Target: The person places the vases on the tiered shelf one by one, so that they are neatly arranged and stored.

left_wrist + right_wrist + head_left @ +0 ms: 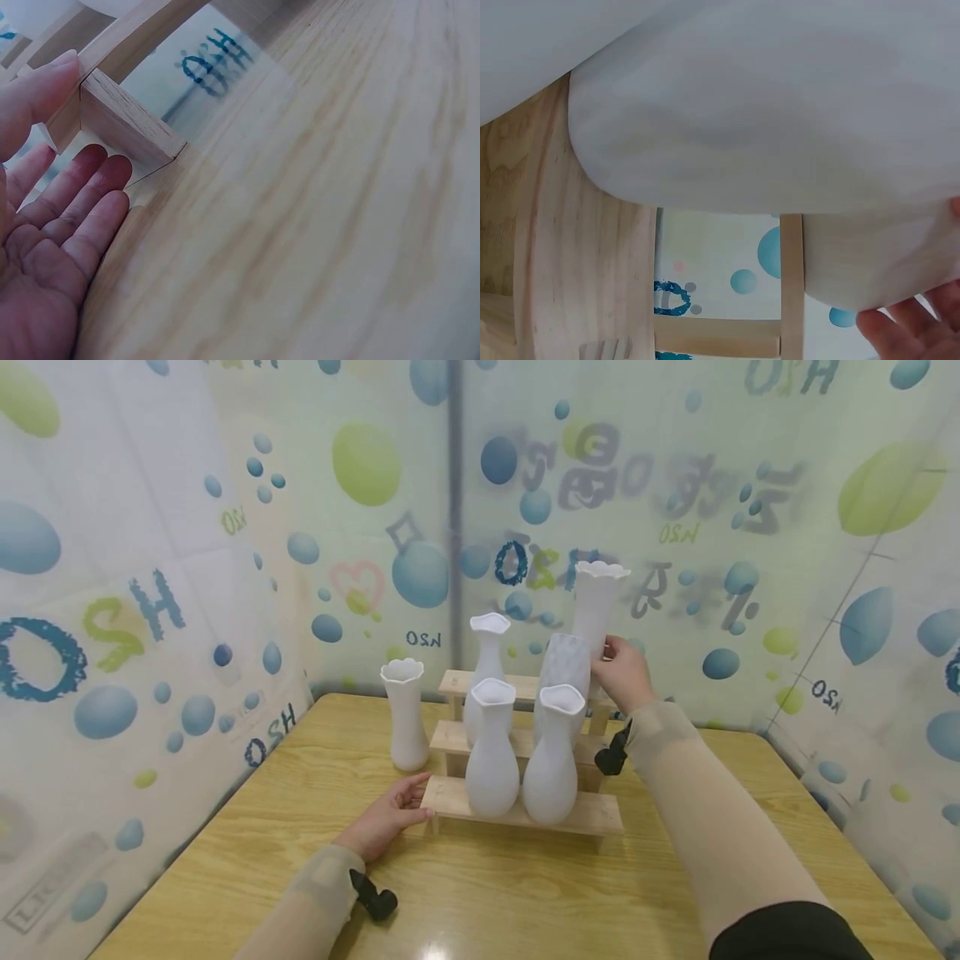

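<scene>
A three-step wooden stand (592, 814) rests on the table with white vases on it. My left hand (384, 822) holds the left end of its lowest step, with the thumb on the board's edge and the other fingers beside the leg (131, 120). My right hand (624, 675) grips a tall white vase with a ruffled rim (597, 602) at the right of the top step. Two vases, a left one (492, 768) and a right one (551, 768), stand on the lowest step. Behind them are a slender vase (489, 647) and a dimpled vase (566, 660) on the middle step.
Another white vase with a wavy rim (407, 718) stands on the table (300, 810), left of the stand. Patterned curtains (367, 568) close off the back and both sides. Black wrist straps show on both forearms.
</scene>
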A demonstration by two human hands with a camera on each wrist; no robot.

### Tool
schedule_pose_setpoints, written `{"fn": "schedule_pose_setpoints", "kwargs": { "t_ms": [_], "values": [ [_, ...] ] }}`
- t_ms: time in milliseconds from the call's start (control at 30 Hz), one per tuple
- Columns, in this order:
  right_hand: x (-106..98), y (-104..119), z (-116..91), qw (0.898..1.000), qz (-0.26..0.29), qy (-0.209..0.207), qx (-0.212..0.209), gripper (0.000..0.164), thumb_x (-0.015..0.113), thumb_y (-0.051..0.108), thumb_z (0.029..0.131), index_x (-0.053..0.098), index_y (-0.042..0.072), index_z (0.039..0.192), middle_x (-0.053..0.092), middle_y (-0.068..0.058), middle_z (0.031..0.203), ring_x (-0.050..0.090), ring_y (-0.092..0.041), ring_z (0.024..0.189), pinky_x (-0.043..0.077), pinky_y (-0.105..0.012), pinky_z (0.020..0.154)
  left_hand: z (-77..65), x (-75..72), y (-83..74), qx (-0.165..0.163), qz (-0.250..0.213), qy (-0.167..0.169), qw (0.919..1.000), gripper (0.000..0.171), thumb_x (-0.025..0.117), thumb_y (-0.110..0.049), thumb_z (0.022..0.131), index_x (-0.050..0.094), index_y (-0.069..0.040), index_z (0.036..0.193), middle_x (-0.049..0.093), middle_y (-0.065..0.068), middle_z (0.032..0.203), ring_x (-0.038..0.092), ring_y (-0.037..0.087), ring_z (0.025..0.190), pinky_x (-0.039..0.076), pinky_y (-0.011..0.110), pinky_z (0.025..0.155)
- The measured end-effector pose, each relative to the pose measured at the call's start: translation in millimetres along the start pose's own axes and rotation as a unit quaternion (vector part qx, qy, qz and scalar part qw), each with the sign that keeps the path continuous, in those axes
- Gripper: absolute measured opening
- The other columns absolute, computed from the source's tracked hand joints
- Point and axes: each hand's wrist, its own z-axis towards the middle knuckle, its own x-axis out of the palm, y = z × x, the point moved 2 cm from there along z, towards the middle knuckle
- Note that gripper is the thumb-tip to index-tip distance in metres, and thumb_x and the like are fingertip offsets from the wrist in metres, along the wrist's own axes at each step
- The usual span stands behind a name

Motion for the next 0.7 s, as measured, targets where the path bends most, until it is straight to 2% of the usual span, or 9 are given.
{"fn": "schedule_pose_setpoints", "kwargs": {
  "t_ms": [200,433,567,700],
  "values": [
    [-12.2,-8.1,-15.0,0.999,0.016,0.029,-0.006,0.075,0.061,0.04,0.093,0.029,0.003,0.149,0.04,-0.021,0.146,0.038,-0.036,0.133,0.035,-0.051,0.105,0.9,1.3,1.5,-0.008,-0.004,-0.004,1.0,0.073,0.069,-0.018,0.089,0.029,-0.007,0.149,0.05,0.017,0.131,0.051,0.025,0.115,0.038,0.038,0.1],
    [-30.6,-28.8,-43.3,0.999,0.047,-0.011,-0.023,0.072,0.062,0.045,0.092,0.037,0.003,0.145,0.045,-0.018,0.141,0.04,-0.033,0.13,0.037,-0.05,0.103,0.5,1.4,0.2,0.001,0.0,0.002,1.0,0.073,0.068,-0.018,0.09,0.027,-0.005,0.15,0.049,0.018,0.132,0.051,0.024,0.114,0.039,0.036,0.099],
    [-35.5,-41.5,-61.9,0.998,0.057,-0.025,-0.022,0.069,0.06,0.049,0.092,0.042,0.005,0.142,0.048,-0.015,0.137,0.043,-0.03,0.124,0.038,-0.048,0.1,0.1,0.9,-0.1,0.003,-0.001,0.004,1.0,0.072,0.067,-0.016,0.091,0.026,-0.004,0.15,0.049,0.018,0.131,0.051,0.023,0.115,0.039,0.036,0.1],
    [-36.2,-54.1,-79.7,0.997,0.063,-0.037,-0.031,0.064,0.059,0.045,0.094,0.044,0.004,0.141,0.05,-0.014,0.133,0.045,-0.024,0.118,0.038,-0.044,0.097,-0.3,0.4,0.3,0.004,-0.005,0.005,1.0,0.073,0.067,-0.015,0.091,0.026,-0.004,0.15,0.05,0.018,0.131,0.051,0.024,0.115,0.038,0.037,0.1]
  ]
}}
